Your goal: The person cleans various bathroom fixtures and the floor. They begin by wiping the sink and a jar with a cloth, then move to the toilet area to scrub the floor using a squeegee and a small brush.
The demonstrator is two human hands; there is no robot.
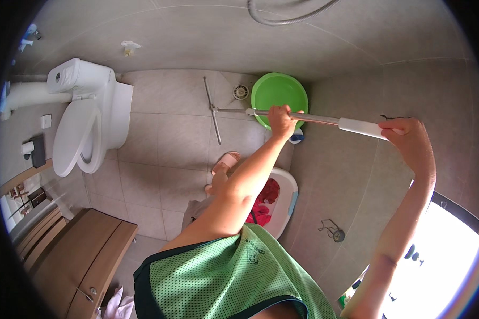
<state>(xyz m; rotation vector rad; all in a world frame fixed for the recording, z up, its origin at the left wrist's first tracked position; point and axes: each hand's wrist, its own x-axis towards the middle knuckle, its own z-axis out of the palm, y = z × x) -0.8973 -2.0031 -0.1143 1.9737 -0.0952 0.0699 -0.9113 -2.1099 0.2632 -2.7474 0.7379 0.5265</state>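
Observation:
I hold a floor squeegee with a long metal pole (319,118) and a white handle grip (361,127). My left hand (282,121) is closed around the middle of the pole, above a green plastic basin (279,93). The end of the white grip is in my right hand (408,141), near the tiled wall. The thin T-shaped squeegee head (216,125) is at the far end of the pole, low over the tiled floor (183,131), left of a round floor drain (240,92). Whether its blade touches the tiles I cannot tell.
A white toilet (118,115) stands at left with its lid raised. Below my left arm is a white tub (285,175) holding red cloth (269,191). A wooden cabinet (84,247) fills the lower left. A wire holder (333,232) is on the right wall; a shower hose (281,22) hangs above.

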